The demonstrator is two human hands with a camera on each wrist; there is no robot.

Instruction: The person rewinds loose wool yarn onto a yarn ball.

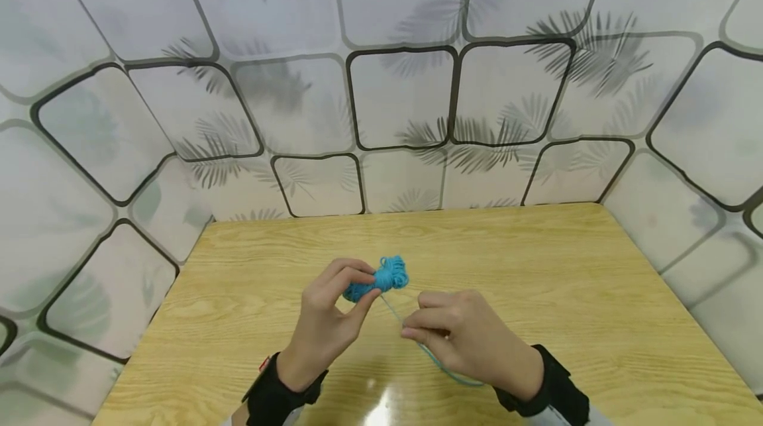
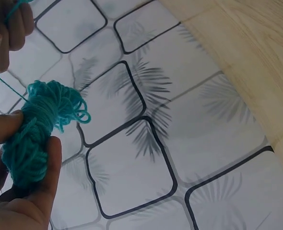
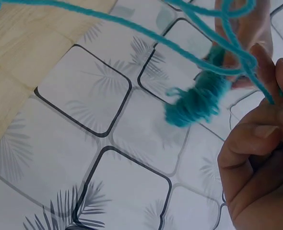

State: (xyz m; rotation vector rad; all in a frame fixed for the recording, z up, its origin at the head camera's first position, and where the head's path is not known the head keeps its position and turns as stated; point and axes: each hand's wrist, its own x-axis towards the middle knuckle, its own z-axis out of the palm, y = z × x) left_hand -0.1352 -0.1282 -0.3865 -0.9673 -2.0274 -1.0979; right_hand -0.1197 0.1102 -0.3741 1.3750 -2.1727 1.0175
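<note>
Closest to me, at the bottom of the frame, two black fabric wristbands (image 1: 280, 386) circle the wrists, with pale grey sleeves (image 1: 551, 416) behind them. Just beyond, left of centre, the left hand (image 1: 330, 313) grips a small bright-blue bundle of soft yarn (image 1: 393, 273) between thumb and fingers. The bundle is held up in the middle of the frame, its looped end pointing right and strands wrapped around its waist. Right of centre, the right hand (image 1: 465, 333) is curled in, thumb and fingertips pinching a thin blue yarn strand (image 1: 390, 308) that runs straight from the bundle's waist. Past that pinch, a slack blue tail of yarn (image 1: 439, 363) curves down and right beneath the hand; the right wrist view shows loose loops crossing close to the camera.

Under it all spreads the yellow wood-grain worktop (image 1: 507, 260), and behind its far edge rises a whitish wall covering (image 1: 405, 101) printed with dark rounded outlines and grey palm leaves.

To my eye, the strand is being worked at the bundle's waist, though whether it is winding on or coming off I cannot tell. Either way, the next move calls for a firm left grip, light tension from the right, and the slack loops guided clear of tangles.
</note>
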